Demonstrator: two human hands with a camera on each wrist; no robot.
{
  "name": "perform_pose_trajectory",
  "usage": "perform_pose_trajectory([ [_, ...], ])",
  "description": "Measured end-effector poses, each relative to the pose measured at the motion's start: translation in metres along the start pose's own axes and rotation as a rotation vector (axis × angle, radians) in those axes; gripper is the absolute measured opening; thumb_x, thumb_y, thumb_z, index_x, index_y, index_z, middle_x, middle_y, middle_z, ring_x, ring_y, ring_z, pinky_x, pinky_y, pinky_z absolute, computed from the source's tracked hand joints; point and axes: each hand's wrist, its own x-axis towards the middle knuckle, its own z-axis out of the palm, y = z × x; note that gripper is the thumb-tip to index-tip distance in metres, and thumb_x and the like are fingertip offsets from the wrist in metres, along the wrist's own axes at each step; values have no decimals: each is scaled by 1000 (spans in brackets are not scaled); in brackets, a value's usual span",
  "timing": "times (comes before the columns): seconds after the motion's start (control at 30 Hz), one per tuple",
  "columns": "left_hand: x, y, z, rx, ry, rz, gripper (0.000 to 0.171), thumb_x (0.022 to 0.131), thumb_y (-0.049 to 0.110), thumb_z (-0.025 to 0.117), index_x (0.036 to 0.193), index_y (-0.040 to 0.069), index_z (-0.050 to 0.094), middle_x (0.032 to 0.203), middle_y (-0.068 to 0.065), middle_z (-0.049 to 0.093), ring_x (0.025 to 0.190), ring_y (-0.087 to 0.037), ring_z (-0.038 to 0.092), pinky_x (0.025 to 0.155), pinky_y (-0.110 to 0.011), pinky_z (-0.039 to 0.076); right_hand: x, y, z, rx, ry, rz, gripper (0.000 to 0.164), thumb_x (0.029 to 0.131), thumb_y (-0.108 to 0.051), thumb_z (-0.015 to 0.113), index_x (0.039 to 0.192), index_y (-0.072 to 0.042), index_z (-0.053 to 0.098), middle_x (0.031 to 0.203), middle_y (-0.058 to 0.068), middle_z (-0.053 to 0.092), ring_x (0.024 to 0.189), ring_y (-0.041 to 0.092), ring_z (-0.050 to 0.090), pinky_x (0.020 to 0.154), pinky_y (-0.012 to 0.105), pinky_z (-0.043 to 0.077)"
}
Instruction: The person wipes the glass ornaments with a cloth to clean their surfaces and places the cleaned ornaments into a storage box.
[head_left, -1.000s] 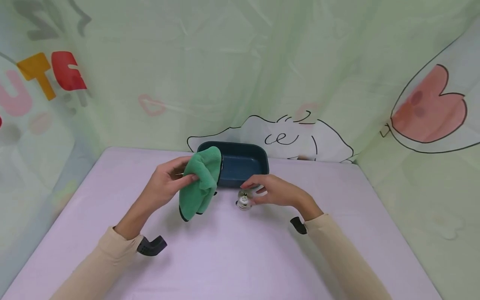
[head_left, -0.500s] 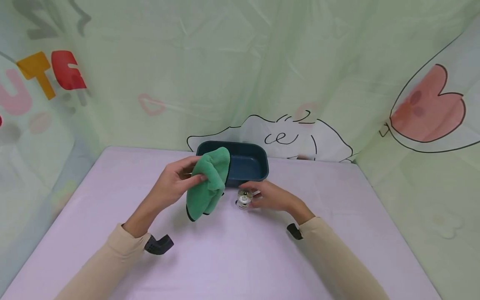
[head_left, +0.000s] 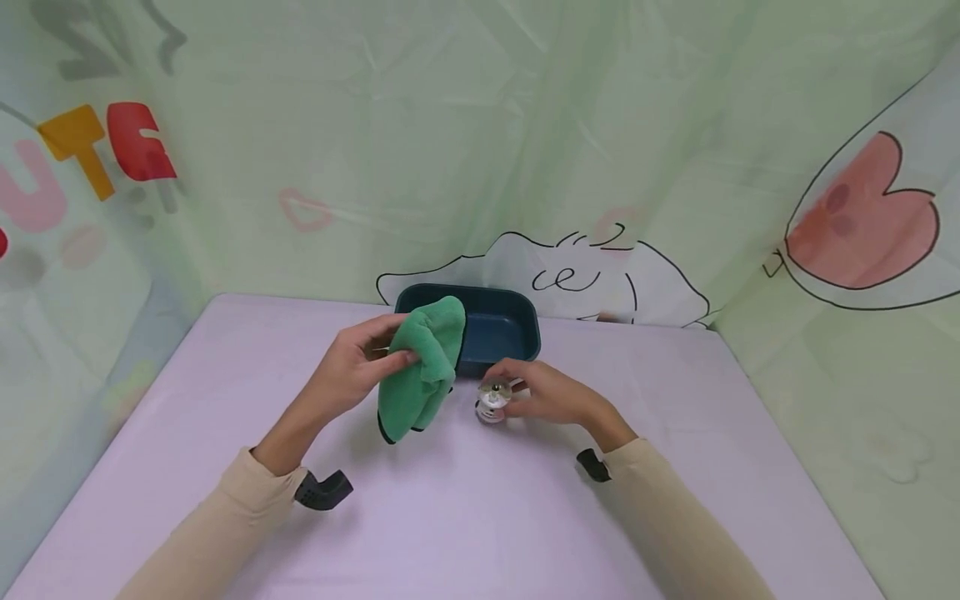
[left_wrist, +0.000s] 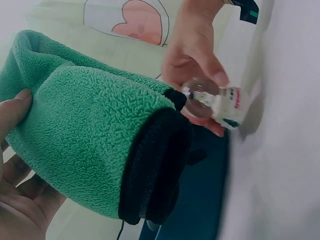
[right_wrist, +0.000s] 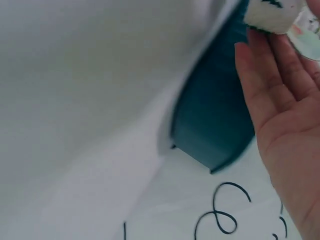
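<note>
My left hand (head_left: 348, 367) pinches a folded green microfiber cloth (head_left: 427, 358) between thumb and fingers. Its plush surface and black-trimmed edge fill much of the left wrist view. To the right, my right hand (head_left: 547, 393) holds a small snow globe (head_left: 492, 402) between thumb and fingers. In the left wrist view the globe (left_wrist: 204, 96) has a clear dome with a white figure inside and a white base with red lettering. The cloth hangs just left of the globe, with a gap between them in the head view. Only part of the white base (right_wrist: 274, 16) shows in the right wrist view.
A dark blue rectangular bin (head_left: 498, 333) stands at the back of the table (head_left: 465, 517), close behind both hands; the cloth covers its left part. A printed curtain (head_left: 450, 150) hangs behind the table and along both sides.
My left hand has carried the cloth to the right, closer to the snow globe. My right hand has shifted slightly lower, and the globe now tilts a little with its dome nearer to me.
</note>
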Motion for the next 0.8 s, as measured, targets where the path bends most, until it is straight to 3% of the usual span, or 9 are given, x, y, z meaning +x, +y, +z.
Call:
perform_pose_trajectory([
  [0.17,4,2,4,0,-2,7,46,94,9,73,139,9,61,125,-9,68,112,-24,65,96,-45,56,-7,-18,-9,36,52,-85,42,93,-14,74,132,-15,59,123,-2,66,109,18,64,101,46,53],
  [0.37,10,6,9,-15,1,48,45,94,8,73,138,9,61,125,-8,68,110,-23,66,93,-38,57,-13,-41,-15,40,144,-154,41,93,-14,73,131,-24,59,117,-8,63,101,15,60,88,33,56],
  [0.53,13,9,13,-24,4,71,45,94,8,73,138,10,61,125,-8,68,110,-22,67,93,-37,57,-14,-62,-18,11,257,-212,45,91,-12,75,133,-22,62,110,-6,61,97,16,58,75,30,54],
  [0.73,15,15,18,-34,6,83,46,95,8,73,139,10,61,124,-8,68,110,-21,67,93,-37,57,-13,-85,-18,61,357,-225,48,86,-6,79,129,-11,59,118,1,64,106,17,65,87,29,56],
  [0.8,15,15,19,-40,5,88,46,94,8,73,139,10,60,124,-8,68,111,-21,67,94,-37,57,-11,-90,-18,69,379,-218,46,86,-5,79,125,-9,57,118,2,64,103,18,66,85,29,57],
])
